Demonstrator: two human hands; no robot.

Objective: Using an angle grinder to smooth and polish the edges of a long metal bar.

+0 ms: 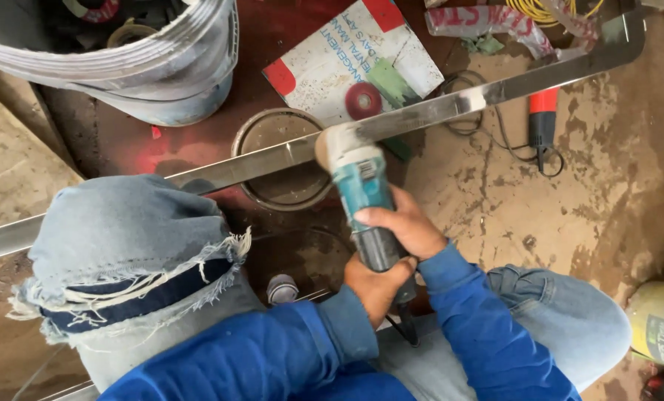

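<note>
The teal-bodied angle grinder with its dust-caked white head (358, 186) sits dead centre, its long axis running from about 6 o'clock up to 12, head pressed on the long flat strip of polished steel bar (436, 108), which crosses it on a slant from 8 o'clock to 2 o'clock. Right hand (402, 223) is wrapped tight round the body, nearer the head, with the left hand (373, 286) clamped on the dark tail end just below it at 6 o'clock. Further out there's a round rusty tin lid (272, 160) under the bar at 10 o'clock, a ripped-jeans knee (128, 252) at 9, and a red-handled tool (543, 115) at 2.
</note>
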